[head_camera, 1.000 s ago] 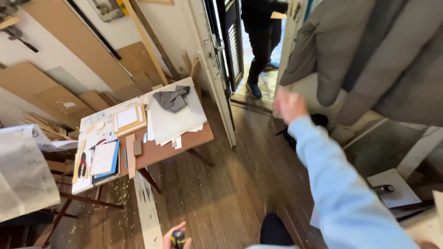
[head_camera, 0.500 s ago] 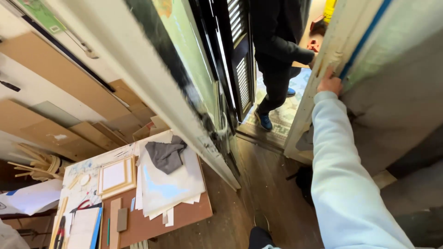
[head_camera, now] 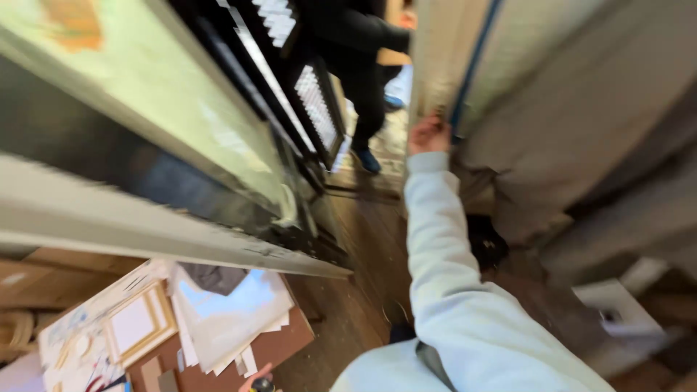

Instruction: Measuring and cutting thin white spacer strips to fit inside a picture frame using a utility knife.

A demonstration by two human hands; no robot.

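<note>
- Right hand (head_camera: 428,135): raised at full reach in a pale blue sleeve (head_camera: 443,261), fingers pressed to the edge of a tall pale panel (head_camera: 443,58) with a blue strip along it; whether the fingers were clamped round that edge or only laid flat against it could not be told through the blur
- Change noted: a second before, this hand hung free in the air, well apart from the panel; half a second before, it had already reached the edge, and it stayed there while the view swung closer to the doorway
- Left hand (head_camera: 255,380): low at the bottom edge, mostly cut off, closed about a small dark object (head_camera: 263,385) with a yellow tip; kind not legible
- Worktable (head_camera: 283,341): below left, carrying loose white sheets (head_camera: 232,319), a gilt picture frame (head_camera: 139,325) and a grey cloth (head_camera: 214,277)
- Dark framed door leaf (head_camera: 218,167): slanted across the left, near the camera
- Another person (head_camera: 359,51): dark clothing, blue shoe, standing in the doorway beyond
- Reading: the hand's arrival suggested that the panel was being steadied or taken hold of
</note>
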